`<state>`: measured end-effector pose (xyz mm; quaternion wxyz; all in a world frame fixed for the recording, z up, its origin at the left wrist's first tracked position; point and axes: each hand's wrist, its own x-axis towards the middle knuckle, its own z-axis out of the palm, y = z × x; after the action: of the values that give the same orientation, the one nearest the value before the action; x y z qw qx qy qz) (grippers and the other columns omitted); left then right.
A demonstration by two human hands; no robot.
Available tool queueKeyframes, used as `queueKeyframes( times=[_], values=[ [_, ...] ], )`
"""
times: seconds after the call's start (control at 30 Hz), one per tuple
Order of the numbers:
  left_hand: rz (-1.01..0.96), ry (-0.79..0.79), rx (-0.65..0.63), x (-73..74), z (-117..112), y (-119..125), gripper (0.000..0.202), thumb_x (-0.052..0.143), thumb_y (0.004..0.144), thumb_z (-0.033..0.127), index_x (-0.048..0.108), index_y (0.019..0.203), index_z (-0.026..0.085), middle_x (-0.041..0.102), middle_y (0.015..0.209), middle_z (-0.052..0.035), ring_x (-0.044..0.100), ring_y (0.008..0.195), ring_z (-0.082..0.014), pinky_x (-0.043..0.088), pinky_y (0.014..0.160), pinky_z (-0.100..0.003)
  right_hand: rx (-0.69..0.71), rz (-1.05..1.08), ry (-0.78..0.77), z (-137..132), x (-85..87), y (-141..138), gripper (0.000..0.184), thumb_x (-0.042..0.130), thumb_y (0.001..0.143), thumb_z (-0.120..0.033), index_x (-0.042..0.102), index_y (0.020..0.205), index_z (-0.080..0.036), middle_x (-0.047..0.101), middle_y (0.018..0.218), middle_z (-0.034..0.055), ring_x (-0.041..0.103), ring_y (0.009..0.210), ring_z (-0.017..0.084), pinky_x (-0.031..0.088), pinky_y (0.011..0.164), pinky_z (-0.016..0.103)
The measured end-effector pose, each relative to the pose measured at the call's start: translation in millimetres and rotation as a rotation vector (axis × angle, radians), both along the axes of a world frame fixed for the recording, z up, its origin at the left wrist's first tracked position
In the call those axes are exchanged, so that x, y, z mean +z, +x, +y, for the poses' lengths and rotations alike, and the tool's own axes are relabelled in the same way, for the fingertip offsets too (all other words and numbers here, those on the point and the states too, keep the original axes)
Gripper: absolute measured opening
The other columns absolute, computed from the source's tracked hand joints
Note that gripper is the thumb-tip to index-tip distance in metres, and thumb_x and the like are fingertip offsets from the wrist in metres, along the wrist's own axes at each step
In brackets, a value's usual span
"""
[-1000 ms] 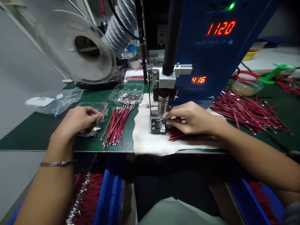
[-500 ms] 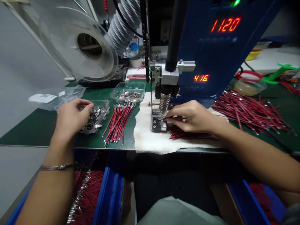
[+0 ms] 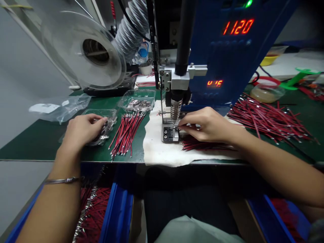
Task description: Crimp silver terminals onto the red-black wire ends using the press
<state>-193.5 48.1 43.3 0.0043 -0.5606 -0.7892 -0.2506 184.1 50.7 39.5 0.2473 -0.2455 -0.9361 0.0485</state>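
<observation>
My left hand (image 3: 82,130) is over a clear plastic tray (image 3: 112,113) of small metal terminals (image 3: 105,133). Its thumb and bent fingers come together there; whatever lies between the fingertips is hidden. My right hand (image 3: 210,125) is at a small black and silver fixture (image 3: 170,134), thumb and forefinger pinched on a thin wire, mostly covered by the fingers. Just above the fixture stands the soldering head (image 3: 176,108) with its coiled metal spring. Red and black wires (image 3: 196,144) lie on the white cloth (image 3: 162,155) beneath my right hand.
Wires with metal ends (image 3: 128,131) lie between the tray and the cloth. Behind them is a second tray (image 3: 138,103) of metal parts. A larger wire heap (image 3: 265,118) lies at right. The blue machine (image 3: 215,50) and a clear reel (image 3: 76,50) stand behind; blue bins (image 3: 117,209) are below.
My left hand has shifted slightly right over the tray of terminals. My right hand holds its place at the fixture. The lower red display reads differently.
</observation>
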Motion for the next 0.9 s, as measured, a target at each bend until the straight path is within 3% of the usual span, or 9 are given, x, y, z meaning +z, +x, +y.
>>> queueKeyframes(
  times=[0.13, 0.23, 0.33, 0.4, 0.53, 0.67, 0.9],
  values=[
    [0.093, 0.43, -0.007, 1.5, -9.9, 16.7, 0.02, 0.071, 0.075, 0.032, 0.074, 0.089, 0.017, 0.056, 0.06, 0.0017, 0.043, 0.056, -0.0128, 0.032, 0.061, -0.024, 0.002, 0.006, -0.01, 0.1, -0.4, 0.2, 0.016, 0.055, 0.086, -0.018, 0.069, 0.09, -0.012, 0.068, 0.081, 0.0049, 0.061, 0.067, 0.013, 0.04, 0.063, 0.023],
    [-0.118, 0.602, -0.107, -3.1, -27.2, 56.5, 0.02, 0.069, 0.077, 0.032, 0.072, 0.086, 0.014, 0.059, 0.063, 0.0005, 0.049, 0.054, -0.0111, 0.038, 0.056, -0.023, 0.002, 0.029, -0.013, -0.7, -1.1, -0.8, 0.016, 0.055, 0.087, -0.019, 0.069, 0.089, -0.012, 0.068, 0.08, 0.0051, 0.061, 0.067, 0.012, 0.041, 0.062, 0.022],
    [-0.482, 0.525, -0.292, -16.0, -44.2, 108.7, 0.02, 0.069, 0.079, 0.034, 0.068, 0.086, 0.015, 0.064, 0.073, -0.002, 0.053, 0.058, -0.0108, 0.041, 0.054, -0.021, 0.001, 0.057, -0.016, -1.5, -2.0, -2.2, 0.015, 0.057, 0.086, -0.02, 0.07, 0.09, -0.012, 0.068, 0.078, 0.0042, 0.06, 0.064, 0.011, 0.041, 0.061, 0.021],
    [-0.679, 0.435, -0.374, -25.9, -50.5, 137.4, 0.02, 0.071, 0.077, 0.035, 0.065, 0.081, 0.016, 0.062, 0.07, -0.0009, 0.051, 0.056, -0.0098, 0.039, 0.05, -0.02, 0.008, 0.079, -0.015, -2.0, -2.1, -2.9, 0.014, 0.058, 0.085, -0.019, 0.07, 0.09, -0.012, 0.068, 0.077, 0.0037, 0.06, 0.063, 0.01, 0.041, 0.06, 0.021],
    [-0.97, 0.228, -0.463, -36.6, -49.8, 162.4, 0.025, 0.073, 0.075, 0.037, 0.06, 0.078, 0.016, 0.06, 0.072, -0.0007, 0.043, 0.049, -0.0066, 0.035, 0.046, -0.02, 0.015, 0.102, 0.006, -3.2, -1.6, -4.1, 0.013, 0.059, 0.084, -0.016, 0.07, 0.088, -0.012, 0.068, 0.074, 0.0036, 0.058, 0.06, 0.009, 0.041, 0.058, 0.02],
    [-0.918, 0.126, -0.513, -36.6, -45.9, 162.6, 0.026, 0.076, 0.071, 0.037, 0.062, 0.077, 0.015, 0.059, 0.069, -0.0008, 0.039, 0.048, -0.0069, 0.028, 0.044, -0.021, -0.011, 0.104, 0.029, -5.0, -2.6, -5.9, 0.013, 0.058, 0.085, -0.017, 0.07, 0.087, -0.013, 0.069, 0.073, 0.0032, 0.059, 0.059, 0.01, 0.041, 0.056, 0.02],
    [-0.821, 0.116, -0.472, -35.2, -47.9, 166.2, 0.024, 0.076, 0.071, 0.037, 0.064, 0.072, 0.016, 0.055, 0.061, 0.001, 0.034, 0.048, -0.0072, 0.025, 0.044, -0.021, -0.004, 0.089, 0.049, -4.4, -4.6, -6.3, 0.012, 0.059, 0.085, -0.017, 0.069, 0.088, -0.012, 0.068, 0.072, 0.0029, 0.057, 0.059, 0.01, 0.04, 0.057, 0.021]
  ],
)
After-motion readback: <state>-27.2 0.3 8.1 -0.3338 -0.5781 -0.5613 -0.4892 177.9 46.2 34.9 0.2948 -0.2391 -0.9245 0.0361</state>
